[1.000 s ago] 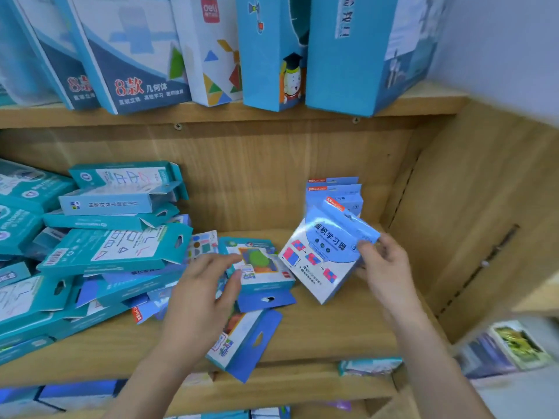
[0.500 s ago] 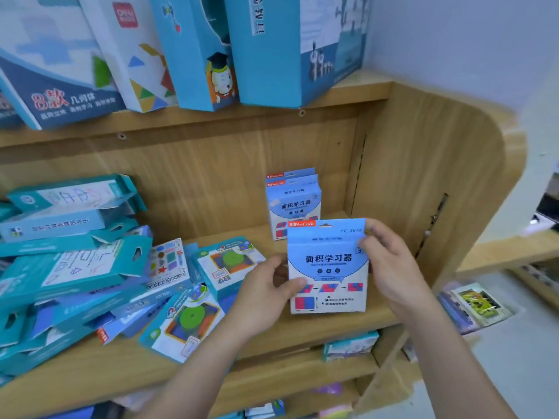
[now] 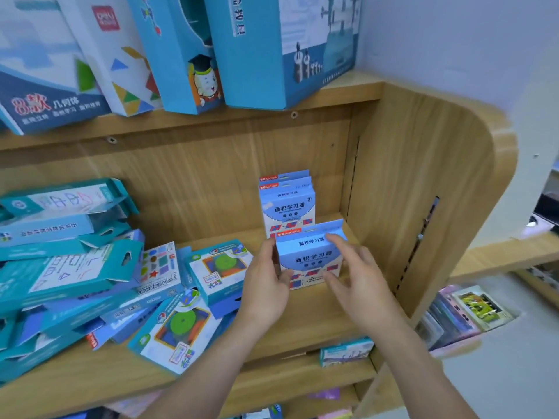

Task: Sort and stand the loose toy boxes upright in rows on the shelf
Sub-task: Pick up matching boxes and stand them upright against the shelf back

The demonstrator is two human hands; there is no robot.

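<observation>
Hands meet around a light-blue box (image 3: 311, 258) at the right end of the wooden shelf (image 3: 302, 325). The box is upright with its printed front facing the room. Whether its base is touching the board, I cannot tell. The left hand (image 3: 266, 285) grasps the box's left edge, its fingers (image 3: 268, 249) curled round the side and the thumb on the lower front. The right hand (image 3: 360, 276) is looser. Its fingers (image 3: 335, 239) are spread and nearly straight, with one tip on the top flap and the thumb touching the lower front.

Just behind, farther in, at least two standing boxes (image 3: 287, 207) of the same kind are lined up one behind the other. The side panel (image 3: 408, 207) rises close by on the right.

To the left the shelf is untidy. Two green-disc boxes (image 3: 178, 328) lie flat, one near the front edge and one farther back beside the left hand. Beyond them a teal pile (image 3: 60, 267) is heaped at odd angles along the left side.

On the board above, large boxes (image 3: 272, 40) lean against one another. On the board below, a small box (image 3: 344, 350) lies on its side near the right end.
</observation>
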